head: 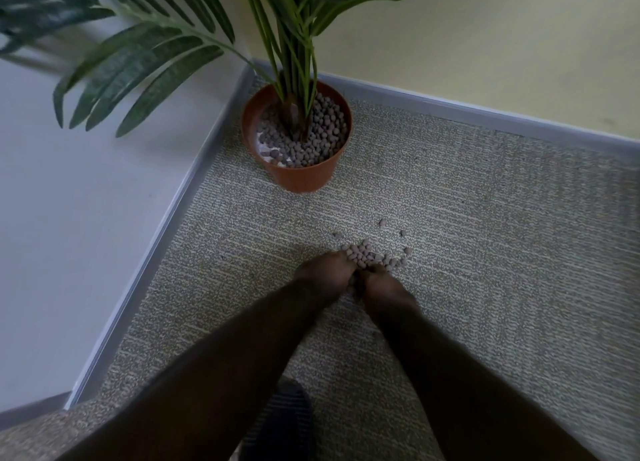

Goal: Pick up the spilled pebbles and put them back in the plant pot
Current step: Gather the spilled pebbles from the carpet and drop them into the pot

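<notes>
Left hand (pixel 325 270) and right hand (pixel 384 284) meet on the carpet (pixel 485 252) at the near side of a small heap of spilled pebbles (pixel 370 256), the fingers of both curled inward and pressed against the heap as if to cup it; whether any pebbles are already enclosed cannot be told, since the fingertips are hidden among the stones. Stray pebbles lie apart on the far and right side of the heap, one (pixel 382 222) farthest toward the pot. The plant pot (pixel 301 176), terracotta-coloured and already largely filled with the same pebbles, stands well beyond the hands, in the far corner. Probable faults: round stones may roll out between the two palms if the scoop closes loosely, and a careless sweep may push the strays farther off; on the carry, overhanging fronds (pixel 145 69) may brush the hands and shake pebbles loose. The surface is a short, flecked grey-beige carpet, whose texture should check rolling somewhat. A grey skirting (pixel 152 239) borders a pale wall at left and a yellowish wall (pixel 485 52) at far right. A dark shoe (pixel 280 422) shows near, between the forearms.
</notes>
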{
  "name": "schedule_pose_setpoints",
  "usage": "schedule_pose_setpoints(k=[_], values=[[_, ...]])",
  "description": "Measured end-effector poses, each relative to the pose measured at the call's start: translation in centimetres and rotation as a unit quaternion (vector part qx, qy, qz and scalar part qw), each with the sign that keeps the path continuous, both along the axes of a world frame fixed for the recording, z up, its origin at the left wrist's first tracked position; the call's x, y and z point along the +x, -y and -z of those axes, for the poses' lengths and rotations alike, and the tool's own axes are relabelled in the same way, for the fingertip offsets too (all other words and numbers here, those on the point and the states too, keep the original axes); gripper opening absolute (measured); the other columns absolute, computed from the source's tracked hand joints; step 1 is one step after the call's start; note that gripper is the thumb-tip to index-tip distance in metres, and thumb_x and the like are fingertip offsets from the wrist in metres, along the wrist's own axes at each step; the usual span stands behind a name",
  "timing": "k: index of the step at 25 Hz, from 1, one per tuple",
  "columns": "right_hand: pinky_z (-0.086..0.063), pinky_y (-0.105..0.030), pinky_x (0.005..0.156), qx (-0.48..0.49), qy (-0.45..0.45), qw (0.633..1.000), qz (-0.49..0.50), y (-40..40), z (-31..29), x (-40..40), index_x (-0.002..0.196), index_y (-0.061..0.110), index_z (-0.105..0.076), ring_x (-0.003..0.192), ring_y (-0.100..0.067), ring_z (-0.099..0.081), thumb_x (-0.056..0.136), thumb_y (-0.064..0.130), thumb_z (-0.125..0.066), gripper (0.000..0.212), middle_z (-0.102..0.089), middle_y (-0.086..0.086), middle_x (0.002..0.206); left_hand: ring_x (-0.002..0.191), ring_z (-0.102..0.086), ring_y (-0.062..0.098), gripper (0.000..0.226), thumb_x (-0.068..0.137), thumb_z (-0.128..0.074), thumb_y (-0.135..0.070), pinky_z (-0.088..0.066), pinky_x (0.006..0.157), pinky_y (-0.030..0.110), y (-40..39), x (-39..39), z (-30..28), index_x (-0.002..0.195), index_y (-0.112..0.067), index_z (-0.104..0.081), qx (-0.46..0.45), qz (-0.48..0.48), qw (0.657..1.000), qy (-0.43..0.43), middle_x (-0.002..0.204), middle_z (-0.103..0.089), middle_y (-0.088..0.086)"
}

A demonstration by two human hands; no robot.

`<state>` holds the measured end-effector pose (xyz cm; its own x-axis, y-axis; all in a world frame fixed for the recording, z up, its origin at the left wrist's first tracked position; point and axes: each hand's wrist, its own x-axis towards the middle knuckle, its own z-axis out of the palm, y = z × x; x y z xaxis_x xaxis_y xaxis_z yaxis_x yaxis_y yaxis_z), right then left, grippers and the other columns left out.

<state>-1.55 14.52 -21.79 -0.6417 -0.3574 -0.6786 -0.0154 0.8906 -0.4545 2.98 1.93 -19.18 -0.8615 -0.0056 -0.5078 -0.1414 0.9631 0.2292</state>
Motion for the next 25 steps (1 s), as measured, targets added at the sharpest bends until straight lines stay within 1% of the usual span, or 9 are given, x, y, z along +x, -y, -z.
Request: schedule_pose_setpoints(k=[3,5,7,11,15,19,22,23,25], values=[[-0.053,-0.025,0.077,-0.022,-0.055,0.995,-0.078,-1.1,-0.2,-0.6,0.093,0.014,-0.064,0.08,-0.023,-0.062,0.091,0.022,-0.053,0.014,-0.066,0.001,0.084,0.112,-0.056,0.032,0.026,0.091,-0.048,-0.022,-0.05,0.087,0.042,0.9,0.2,-0.2,0.116,-0.016,-0.055,0.025,-0.024,0.999,-0.02,0.123,-0.053,0.011],[-0.044,-0.012,0.065,-0.023,-0.073,0.99,-0.123,-1.3,-1.0,-1.2,0.09,0.013,-0.068,0.076,-0.015,-0.055,0.09,0.015,-0.055,0.014,-0.057,0.005,0.083,0.109,-0.056,0.029,0.023,0.088,-0.051,-0.021,-0.049,0.085,0.042,2.3,0.2,-0.2,0.111,-0.017,-0.054,0.051,-0.055,0.996,-0.039,0.118,-0.053,0.008],[-0.039,-0.01,0.056,-0.021,-0.108,0.984,-0.137,-0.9,-2.4,-1.8,0.088,0.013,-0.071,0.068,-0.011,-0.05,0.088,0.014,-0.059,0.011,-0.052,0.001,0.086,0.102,-0.057,0.028,0.017,0.085,-0.052,-0.022,-0.049,0.082,0.039,4.0,0.6,-0.3,0.101,-0.017,-0.054,0.072,-0.078,0.992,-0.068,0.11,-0.054,0.007],[-0.038,0.0,0.057,-0.104,-0.128,0.981,-0.099,0.7,-5.2,-3.0,0.076,0.009,-0.07,0.065,-0.007,-0.06,0.081,0.004,-0.065,0.008,-0.065,0.004,0.08,0.089,-0.058,0.028,0.01,0.078,-0.059,-0.02,-0.049,0.075,0.036,7.0,2.1,-0.4,0.085,-0.014,-0.056,0.068,-0.106,0.988,-0.095,0.093,-0.058,0.009],[-0.042,-0.006,0.056,-0.151,-0.133,0.976,-0.087,4.2,-8.9,-5.0,0.078,0.014,-0.068,0.07,-0.012,-0.063,0.08,0.001,-0.063,0.014,-0.067,0.005,0.074,0.069,-0.058,0.018,0.007,0.073,-0.067,-0.017,-0.041,0.06,0.025,9.4,1.6,-3.1,0.076,-0.013,-0.062,0.112,-0.157,0.959,-0.208,0.072,-0.059,-0.001],[-0.057,-0.028,0.071,-0.217,-0.193,0.953,-0.087,9.1,-12.9,-7.5,0.084,0.014,-0.071,0.076,-0.019,-0.069,0.079,0.008,-0.069,0.008,-0.073,-0.005,0.085,0.068,-0.066,0.012,0.011,0.071,-0.07,-0.023,-0.053,0.066,0.024,13.9,-1.5,-7.4,0.079,-0.018,-0.066,0.138,-0.275,0.893,-0.329,0.078,-0.07,-0.003],[-0.05,-0.022,0.072,-0.232,-0.217,0.946,-0.062,12.6,-14.8,-9.1,0.089,0.016,-0.073,0.079,-0.014,-0.062,0.079,0.01,-0.071,0.013,-0.068,-0.001,0.087,0.068,-0.057,-0.018,0.026,0.067,-0.07,-0.03,-0.04,0.065,-0.002,16.5,-3.5,-10.2,0.092,-0.024,-0.067,0.107,-0.304,0.852,-0.412,0.083,-0.062,-0.021],[-0.048,-0.02,0.073,-0.231,-0.219,0.946,-0.058,13.7,-14.9,-9.5,0.093,0.015,-0.073,0.081,-0.013,-0.061,0.08,0.01,-0.07,0.014,-0.068,-0.001,0.089,0.07,-0.054,-0.019,0.032,0.067,-0.071,-0.03,-0.036,0.066,-0.005,16.9,-4.1,-10.8,0.098,-0.025,-0.067,0.098,-0.299,0.849,-0.425,0.08,-0.061,-0.019],[-0.046,-0.019,0.078,-0.208,-0.228,0.948,-0.078,15.7,-14.9,-9.9,0.099,0.012,-0.073,0.09,-0.016,-0.063,0.083,0.009,-0.067,0.017,-0.072,-0.005,0.098,0.083,-0.054,-0.005,0.035,0.067,-0.071,-0.028,-0.036,0.067,0.003,17.3,-5.3,-11.2,0.101,-0.024,-0.066,0.077,-0.29,0.851,-0.432,0.077,-0.066,-0.007]])
